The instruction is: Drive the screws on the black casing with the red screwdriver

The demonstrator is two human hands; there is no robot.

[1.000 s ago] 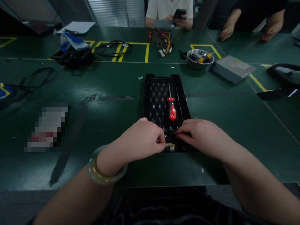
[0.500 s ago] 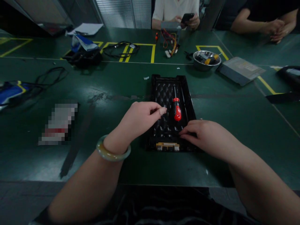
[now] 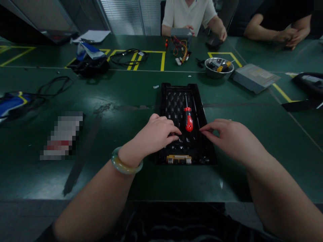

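A black ribbed tray (image 3: 199,101) lies lengthwise on the green table in front of me. A red-handled screwdriver (image 3: 188,118) rests inside it, tip pointing away. At the tray's near end sits a small gold-coloured connector part (image 3: 178,159). My left hand (image 3: 155,136), with a pale bangle on the wrist, rests on the tray's left side, fingers curled down onto the ribs just left of the screwdriver handle. My right hand (image 3: 230,139) hovers at the tray's right edge, fingers loosely extended and holding nothing.
A metal bowl (image 3: 218,67) with small tools, a grey flat drive (image 3: 255,78), a wire bundle (image 3: 181,47) and black cables (image 3: 128,56) lie further back. Two other people sit across the table. A black bag (image 3: 88,65) stands at back left.
My left hand left the connector part at the near end, lifted, then came down on the tray beside the screwdriver. My right hand drew off the tray's near end and rose slightly.
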